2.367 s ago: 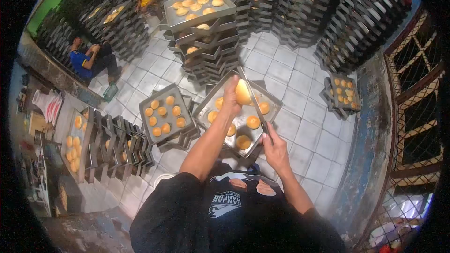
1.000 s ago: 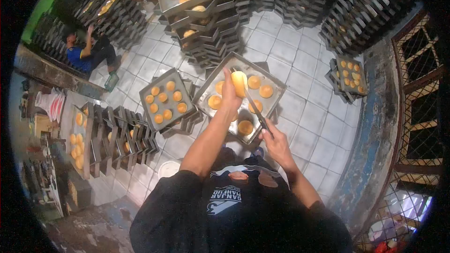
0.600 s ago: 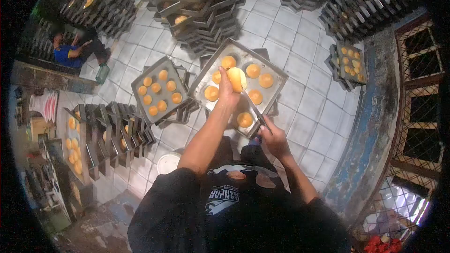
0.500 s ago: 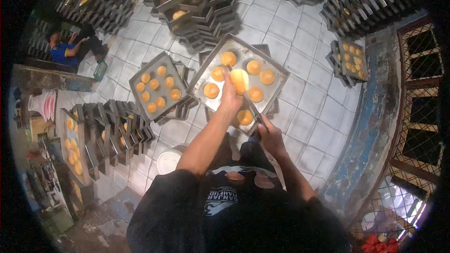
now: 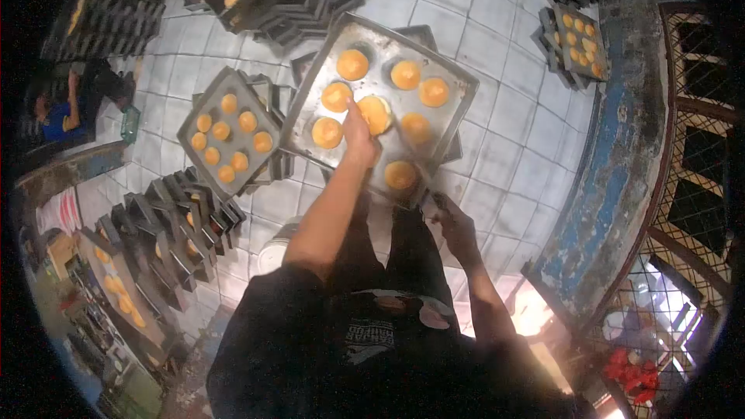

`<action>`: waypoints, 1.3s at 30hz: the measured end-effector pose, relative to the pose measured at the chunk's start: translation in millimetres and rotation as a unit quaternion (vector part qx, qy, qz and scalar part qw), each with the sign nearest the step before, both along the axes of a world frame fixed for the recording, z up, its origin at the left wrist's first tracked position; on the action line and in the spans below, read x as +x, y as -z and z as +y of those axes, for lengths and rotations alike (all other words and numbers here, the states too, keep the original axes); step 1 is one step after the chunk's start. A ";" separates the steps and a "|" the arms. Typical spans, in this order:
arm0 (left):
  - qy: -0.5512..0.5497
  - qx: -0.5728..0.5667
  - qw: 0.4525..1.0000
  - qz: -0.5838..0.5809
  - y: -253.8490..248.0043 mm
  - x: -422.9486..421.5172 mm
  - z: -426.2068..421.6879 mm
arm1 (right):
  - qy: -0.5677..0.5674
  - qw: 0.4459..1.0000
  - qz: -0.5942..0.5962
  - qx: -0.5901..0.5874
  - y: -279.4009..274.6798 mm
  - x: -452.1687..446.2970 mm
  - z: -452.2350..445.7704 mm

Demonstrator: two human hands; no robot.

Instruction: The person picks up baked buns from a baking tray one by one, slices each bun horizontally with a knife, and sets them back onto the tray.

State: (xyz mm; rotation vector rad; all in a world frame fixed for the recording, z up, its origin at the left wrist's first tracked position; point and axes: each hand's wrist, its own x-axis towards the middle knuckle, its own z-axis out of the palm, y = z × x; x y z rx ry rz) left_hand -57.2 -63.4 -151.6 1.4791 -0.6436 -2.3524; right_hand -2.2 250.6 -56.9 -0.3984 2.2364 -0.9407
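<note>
Blue shirt (image 5: 62, 122) on a person at far left, then a tray of little buns (image 5: 235, 142) sitting on other trays. Next up, the left hand (image 5: 361, 136): its grip is pinching a bun (image 5: 377, 115) above a scuffed metal tray (image 5: 379, 70) with seven more on it. Knife (image 5: 424, 178) is blurry, so can't tell if the blade touches the bun. Right hand (image 5: 456, 225) has its grip wrapped round the handle. Far right, another tray stack (image 5: 576, 39) on the floor.

This is probably a bakery workroom: stacked metal trays (image 5: 306, 1) bear round buns (image 5: 432, 92).
</note>
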 end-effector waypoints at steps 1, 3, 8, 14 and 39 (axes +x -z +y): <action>0.016 -0.036 0.999 -0.032 22.3 -1.9 -4.5 | -0.030 0.998 0.048 0.024 -2.9 8.3 16.3; 0.152 -0.183 0.962 -0.132 44.8 -2.9 -14.8 | 0.067 0.997 -0.002 0.038 -20.4 21.6 42.7; 0.312 -0.625 0.699 -0.154 40.3 -7.2 15.1 | 0.277 0.946 -0.166 0.006 -23.8 44.5 73.4; 0.409 -0.527 0.705 -0.238 103.4 -16.4 91.7 | 0.249 0.963 -0.094 -0.037 -11.3 53.6 79.9; -0.128 0.089 0.936 0.314 -162.2 21.1 93.9 | 0.053 0.965 0.011 -0.255 -169.2 -6.8 44.0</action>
